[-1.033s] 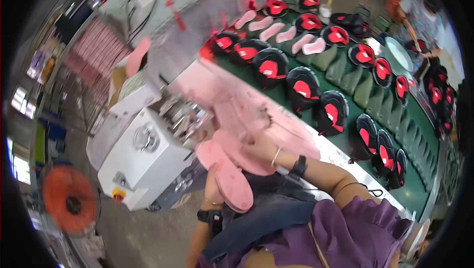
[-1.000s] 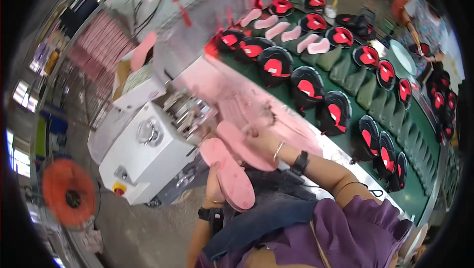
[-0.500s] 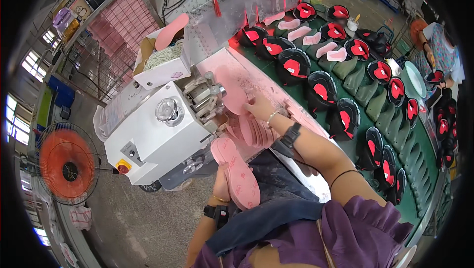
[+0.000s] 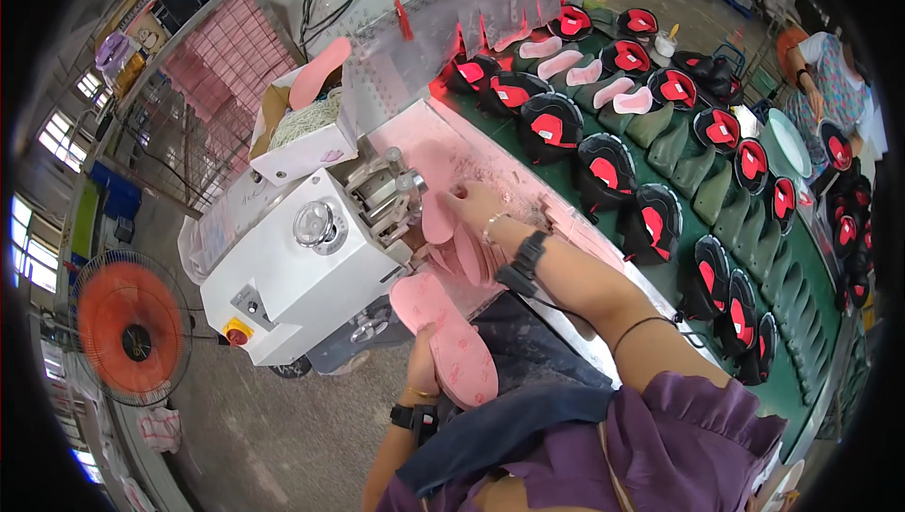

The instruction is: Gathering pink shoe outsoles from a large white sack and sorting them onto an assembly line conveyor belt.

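Pink insole (image 4: 454, 342) in left grip (image 4: 424, 363), right grip (image 4: 475, 206) — near machine (image 4: 287, 276)

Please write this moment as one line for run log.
left grip: holds printed pink insole; right grip: at second insole, beside white machine; black-red shoe uppers: on green table

There are the wearer's two hands (image 4: 424, 364), one white machine (image 4: 300, 272) and one red tassel (image 4: 402, 14).
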A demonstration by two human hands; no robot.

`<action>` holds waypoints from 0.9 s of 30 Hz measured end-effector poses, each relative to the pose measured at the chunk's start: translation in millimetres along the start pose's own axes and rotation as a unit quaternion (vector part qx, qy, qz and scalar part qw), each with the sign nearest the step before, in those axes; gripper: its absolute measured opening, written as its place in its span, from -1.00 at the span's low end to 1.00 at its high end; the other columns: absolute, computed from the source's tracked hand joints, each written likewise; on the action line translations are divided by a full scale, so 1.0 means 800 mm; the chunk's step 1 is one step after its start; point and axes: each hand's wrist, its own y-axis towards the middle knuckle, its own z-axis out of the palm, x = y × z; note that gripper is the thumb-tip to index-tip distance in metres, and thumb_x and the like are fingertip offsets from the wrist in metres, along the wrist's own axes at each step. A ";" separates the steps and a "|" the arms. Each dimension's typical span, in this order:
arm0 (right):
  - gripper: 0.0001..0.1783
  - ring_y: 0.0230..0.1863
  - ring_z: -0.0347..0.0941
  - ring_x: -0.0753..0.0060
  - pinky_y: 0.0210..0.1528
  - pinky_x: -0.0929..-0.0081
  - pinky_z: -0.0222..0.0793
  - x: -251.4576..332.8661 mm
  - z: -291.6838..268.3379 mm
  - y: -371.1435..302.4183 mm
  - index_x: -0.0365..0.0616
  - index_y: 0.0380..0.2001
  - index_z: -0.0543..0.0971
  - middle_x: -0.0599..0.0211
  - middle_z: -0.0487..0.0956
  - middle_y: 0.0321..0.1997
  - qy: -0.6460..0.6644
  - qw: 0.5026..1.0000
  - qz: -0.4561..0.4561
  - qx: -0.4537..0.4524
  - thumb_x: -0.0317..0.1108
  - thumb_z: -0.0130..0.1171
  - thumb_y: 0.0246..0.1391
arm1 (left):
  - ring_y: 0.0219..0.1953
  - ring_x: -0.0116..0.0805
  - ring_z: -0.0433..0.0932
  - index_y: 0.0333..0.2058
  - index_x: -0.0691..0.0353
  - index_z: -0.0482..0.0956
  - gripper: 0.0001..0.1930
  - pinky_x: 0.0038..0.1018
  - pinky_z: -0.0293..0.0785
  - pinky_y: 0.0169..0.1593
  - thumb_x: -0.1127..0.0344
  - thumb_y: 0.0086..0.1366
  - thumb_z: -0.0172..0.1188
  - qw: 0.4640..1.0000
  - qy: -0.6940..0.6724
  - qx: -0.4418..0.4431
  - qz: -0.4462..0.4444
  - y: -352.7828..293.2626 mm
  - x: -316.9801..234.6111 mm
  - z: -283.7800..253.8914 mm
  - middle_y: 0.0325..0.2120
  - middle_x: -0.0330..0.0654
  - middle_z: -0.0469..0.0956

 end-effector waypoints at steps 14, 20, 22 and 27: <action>-0.71 -0.65 0.58 0.34 -0.70 0.49 0.44 -0.082 -0.150 0.010 -0.23 -0.13 0.39 0.19 0.53 -0.41 0.295 0.925 0.076 -0.226 -0.24 0.08 0.22 | -0.06 -0.16 0.55 0.06 0.35 0.40 -0.57 -0.28 0.48 0.03 0.17 0.33 0.01 0.998 0.048 0.046 0.020 0.020 0.010 0.025 -0.08 -0.09 0.53; -0.64 -0.61 0.54 0.42 -0.67 0.45 0.45 -0.225 -0.349 -0.017 -0.19 -0.10 0.31 0.23 0.55 -0.47 0.116 0.891 0.181 -0.400 -0.46 0.12 0.01 | -0.05 -0.14 0.55 0.07 0.29 0.40 -0.58 -0.24 0.51 0.00 0.15 0.34 -0.02 0.998 0.039 0.036 -0.028 0.044 0.020 0.014 -0.09 -0.06 0.53; -0.62 -0.60 0.54 0.42 -0.64 0.46 0.45 -0.304 -0.405 -0.007 -0.20 -0.09 0.39 0.21 0.57 -0.48 0.067 0.862 0.206 -0.459 -0.50 0.14 -0.04 | -0.04 -0.10 0.55 0.08 0.30 0.38 -0.56 -0.21 0.50 0.02 0.19 0.30 -0.01 0.998 0.029 0.021 -0.043 0.048 0.020 0.023 -0.06 -0.03 0.52; -0.56 -0.44 0.54 0.45 -0.40 0.45 0.48 -0.378 -0.472 0.027 -0.23 -0.11 0.57 0.30 0.61 -0.38 0.086 0.881 0.094 -0.455 -0.51 0.27 -0.19 | -0.12 -0.13 0.58 -0.05 0.38 0.43 -0.64 -0.25 0.53 -0.02 0.30 0.21 0.02 0.998 0.046 0.009 -0.049 0.039 0.012 0.047 -0.14 -0.01 0.54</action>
